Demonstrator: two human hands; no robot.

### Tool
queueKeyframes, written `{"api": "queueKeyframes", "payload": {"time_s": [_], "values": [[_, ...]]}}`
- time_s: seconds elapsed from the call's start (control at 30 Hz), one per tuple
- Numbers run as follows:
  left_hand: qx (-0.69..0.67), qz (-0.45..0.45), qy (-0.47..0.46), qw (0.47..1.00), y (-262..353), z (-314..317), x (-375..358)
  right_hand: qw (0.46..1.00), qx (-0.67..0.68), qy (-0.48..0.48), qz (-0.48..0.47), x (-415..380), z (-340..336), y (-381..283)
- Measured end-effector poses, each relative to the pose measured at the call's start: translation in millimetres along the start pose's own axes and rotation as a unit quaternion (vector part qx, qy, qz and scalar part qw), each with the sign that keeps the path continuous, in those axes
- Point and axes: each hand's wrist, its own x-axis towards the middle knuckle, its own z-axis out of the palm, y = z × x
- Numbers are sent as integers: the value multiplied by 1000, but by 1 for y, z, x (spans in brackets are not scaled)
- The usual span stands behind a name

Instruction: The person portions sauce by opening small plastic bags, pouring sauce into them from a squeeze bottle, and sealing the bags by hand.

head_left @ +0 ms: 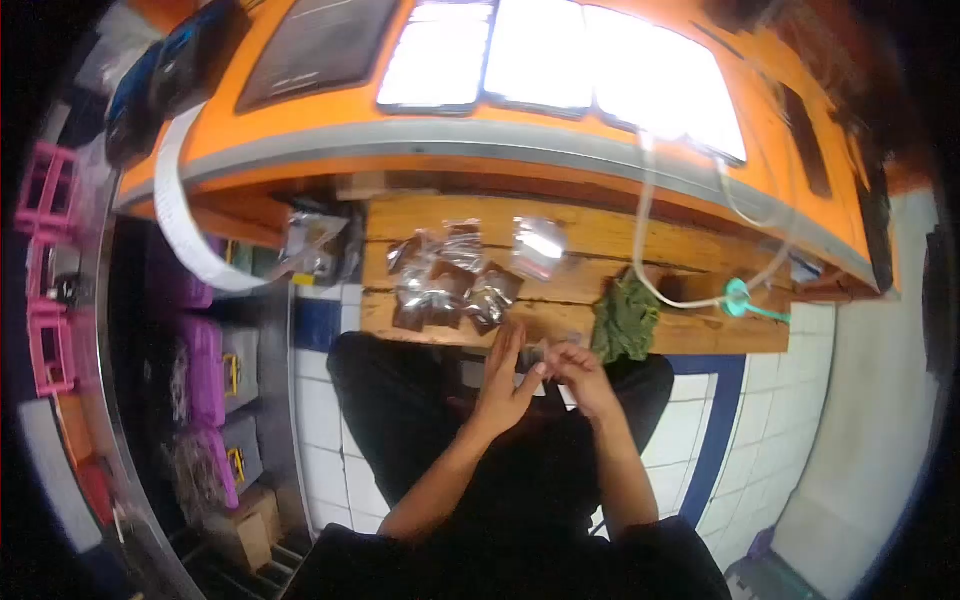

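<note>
The left hand (pixel 508 380) is held upright over the lap, palm turned inward and fingers stretched almost straight, their tips meeting a small dark, partly shiny object (pixel 536 355) that sits between both hands; the thing is too small and blurred to identify. The right hand (pixel 582 375) is curled more closely, its thumb and forefinger pinching the same object from the other side, so the two hands touch at the fingertips just in front of the near edge of a worn wooden plank shelf (pixel 690 335). Both forearms run down from the hands to the dark-clothed body, with the knees in dark trousers apart above a white tiled floor (pixel 330 440) crossed by a blue tile stripe (pixel 725 420). On the plank, just beyond the left fingers, lies a loose heap of small clear plastic packets with dark contents (pixel 445 280), and a single brighter, glossy clear packet (pixel 538 245) lies just to their right. A crumpled green cloth (pixel 625 320) hangs over the plank's edge close beside the right hand. A pale thin cable (pixel 645 230) loops down over the wood to a small turquoise round fitting (pixel 738 297). Above the plank juts an orange counter with a grey rim (pixel 300 130), carrying glaring glass panels (pixel 560 60). Far left stand purple plastic organiser boxes (pixel 205 370) and a pink plastic rack (pixel 45 190).
</note>
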Motion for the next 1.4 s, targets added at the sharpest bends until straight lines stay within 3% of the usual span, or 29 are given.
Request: {"api": "queueKeyframes", "payload": {"time_s": [0.03,0.1,0.2,0.33,0.43,0.5,0.63,0.7,0.8,0.87,0.97,1.17,1.2,1.3,1.4], "values": [[42,65,-23,997,2,2,5,992,120,-9,25,-15,8,1],[-52,1,-84,995,5,3,2,975,215,-61,12,-28,13,10],[-143,-147,-173,963,9,-9,-4,959,279,19,39,-43,24,9],[-155,-170,-146,962,8,-14,-18,997,48,47,-38,-49,25,23],[-133,-198,-179,955,11,-25,-20,998,51,16,-24,-57,20,22],[-145,-229,-198,942,11,-36,-22,999,-16,23,-20,-62,19,26],[-69,-188,-84,976,-10,-42,-35,993,-94,53,-52,-69,22,35],[112,-31,103,988,-21,-38,-43,994,-44,68,-73,-66,25,52],[70,-99,39,992,3,-35,-59,989,-78,93,-89,-70,36,57],[-40,-136,-11,990,-1,-24,-71,982,-91,93,-139,-71,48,60],[-167,-242,-94,951,-8,-18,-81,965,-212,121,-102,-88,69,35],[-281,-317,-168,890,-42,-10,-84,965,-230,111,-66,-71,47,78],[-287,-327,-185,881,-54,-10,-86,976,-195,78,-59,-62,35,98],[-298,-369,-216,854,-68,-9,-86,995,75,26,58,-61,18,105],[-310,-392,-209,841,-75,-9,-90,993,59,54,87,-58,22,104]]}}
